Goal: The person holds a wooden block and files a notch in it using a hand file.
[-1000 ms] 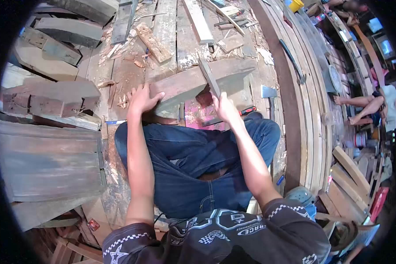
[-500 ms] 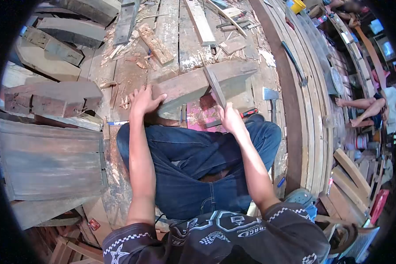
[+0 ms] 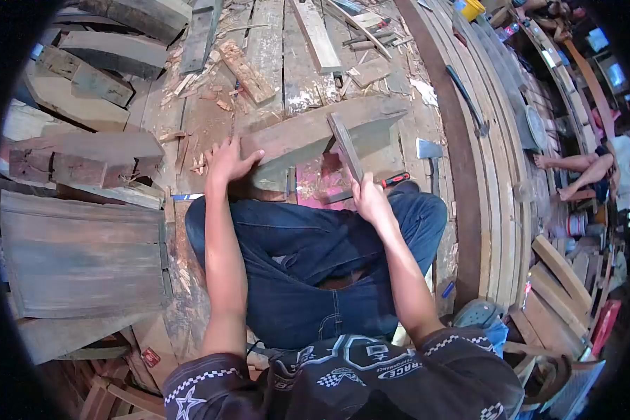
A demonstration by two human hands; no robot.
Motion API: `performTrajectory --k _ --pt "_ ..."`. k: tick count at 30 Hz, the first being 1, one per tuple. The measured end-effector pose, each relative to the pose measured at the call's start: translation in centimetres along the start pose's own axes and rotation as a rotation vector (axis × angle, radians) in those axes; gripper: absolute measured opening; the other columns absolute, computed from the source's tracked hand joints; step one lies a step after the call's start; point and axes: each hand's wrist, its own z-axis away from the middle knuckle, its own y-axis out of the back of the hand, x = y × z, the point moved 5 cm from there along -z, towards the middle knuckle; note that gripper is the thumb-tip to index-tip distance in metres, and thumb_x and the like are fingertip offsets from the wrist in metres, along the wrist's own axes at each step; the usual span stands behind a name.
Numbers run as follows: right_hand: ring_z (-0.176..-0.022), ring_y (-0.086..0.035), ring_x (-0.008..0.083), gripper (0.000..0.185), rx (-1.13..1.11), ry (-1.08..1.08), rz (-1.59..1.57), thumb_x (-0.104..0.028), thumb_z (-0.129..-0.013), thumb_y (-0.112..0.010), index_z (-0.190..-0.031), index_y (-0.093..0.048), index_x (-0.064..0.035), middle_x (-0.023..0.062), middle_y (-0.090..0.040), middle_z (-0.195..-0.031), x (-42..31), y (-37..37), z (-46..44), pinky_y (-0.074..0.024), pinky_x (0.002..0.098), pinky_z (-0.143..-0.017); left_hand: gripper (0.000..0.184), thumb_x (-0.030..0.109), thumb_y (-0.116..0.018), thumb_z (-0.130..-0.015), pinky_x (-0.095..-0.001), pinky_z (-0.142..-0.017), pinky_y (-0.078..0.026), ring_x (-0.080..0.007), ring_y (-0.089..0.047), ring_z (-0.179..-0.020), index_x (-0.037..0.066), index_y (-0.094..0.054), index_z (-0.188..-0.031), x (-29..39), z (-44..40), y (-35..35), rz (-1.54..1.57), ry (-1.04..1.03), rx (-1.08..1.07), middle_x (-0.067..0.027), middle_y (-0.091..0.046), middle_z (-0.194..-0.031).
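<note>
A curved grey-brown timber piece [image 3: 297,135] lies slantwise on the plank floor in front of my crossed legs. My left hand [image 3: 225,159] rests at its left end, fingers spread and thumb stretched along the wood. In my right hand [image 3: 371,198] is a flat grey-brown bar [image 3: 344,143], perhaps a file, gripped at its near end. The bar's far end meets the timber's upper face, right of the middle. Under the timber's near side, a pink sheet [image 3: 308,183] is strewn with shavings. Beside my right hand lies a tool with a red-and-black handle [image 3: 397,180].
A hatchet [image 3: 430,150] lies right of the timber, and a dark-handled hammer-like tool [image 3: 469,101] rests on stacked planks [image 3: 493,182]. Heavy timber blocks [image 3: 84,157] crowd the left. Offcuts [image 3: 248,70] and chips litter the floor ahead. Another person's legs [image 3: 581,173] show far right.
My right hand has drawn the bar slightly toward me and to the right across the timber's edge. My left hand and the timber stay in place.
</note>
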Motion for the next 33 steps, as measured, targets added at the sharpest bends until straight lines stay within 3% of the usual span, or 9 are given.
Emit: performTrajectory --k 6,15,24,33 --pt "-0.089 -0.063 0.0548 0.044 0.024 0.026 -0.01 -0.034 -0.101 -0.049 -0.106 -0.047 0.0096 0.0395 -0.063 -0.086 -2.1 0.2 -8.2 -0.051 0.0585 -0.076 0.089 0.068 -0.064 -0.08 -0.0581 -0.11 -0.027 -0.0443 -0.045 -0.131 0.004 -0.05 -0.14 0.4 0.4 1.0 0.026 0.005 0.01 -0.0235 -0.05 -0.142" --pt "-0.096 -0.062 0.0546 0.045 0.002 -0.054 -0.022 -0.035 -0.101 -0.048 -0.113 -0.046 0.0087 0.0414 -0.062 -0.089 0.0 0.4 0.3 -0.0501 0.0584 -0.083 0.088 0.067 -0.064 -0.08 -0.0566 -0.111 -0.028 -0.0444 -0.045 -0.131 0.004 -0.051 -0.14 0.3 0.1 0.7 0.028 0.015 -0.002 -0.0242 -0.051 -0.141" --pt "-0.092 -0.061 0.0562 0.044 0.039 0.018 -0.038 -0.035 -0.101 -0.049 -0.107 -0.047 0.0088 0.0405 -0.062 -0.088 -1.6 0.4 -6.7 -0.0496 0.0603 -0.079 0.085 0.066 -0.065 -0.08 -0.0562 -0.109 -0.03 -0.0436 -0.047 -0.129 0.003 -0.053 -0.136 0.6 0.5 1.0 0.03 0.013 0.021 -0.0236 -0.054 -0.138" --pt "-0.094 -0.062 0.0563 0.045 -0.038 -0.095 -0.033 -0.033 -0.101 -0.048 -0.11 -0.046 0.0105 0.0424 -0.062 -0.09 0.2 0.9 0.9 -0.0502 0.0601 -0.082 0.092 0.07 -0.062 -0.081 -0.0562 -0.109 -0.029 -0.0428 -0.046 -0.13 0.001 -0.049 -0.141 0.5 0.2 0.8 0.009 0.003 0.016 -0.0245 -0.054 -0.137"
